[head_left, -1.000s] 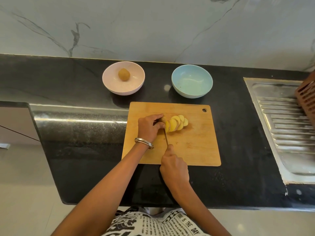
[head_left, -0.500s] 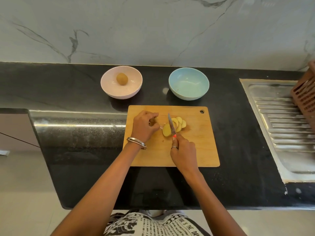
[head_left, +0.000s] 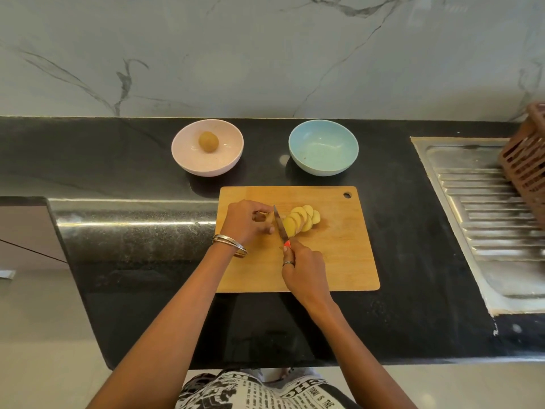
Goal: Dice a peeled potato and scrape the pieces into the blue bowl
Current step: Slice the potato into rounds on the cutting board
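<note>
Several yellow potato slices [head_left: 303, 220] lean in a fanned row on the wooden cutting board [head_left: 339, 255]. My left hand [head_left: 246, 221] pinches the small uncut end of the potato at the row's left. My right hand [head_left: 305, 273] grips a knife [head_left: 280, 227] by its red handle. The blade points away from me and stands between my left fingertips and the nearest slice. The blue bowl [head_left: 323, 151] sits empty behind the board.
A pink bowl [head_left: 207, 152] with a whole potato [head_left: 208, 141] stands left of the blue bowl on the black counter. A steel sink drainboard [head_left: 483, 214] and a brown slatted basket [head_left: 528, 160] are at the right. The counter's front edge is close to my body.
The knife went from low beside the slices to lifted, then came down at the left end of the row. My left hand stayed on the potato end. The camera tilted a little.
</note>
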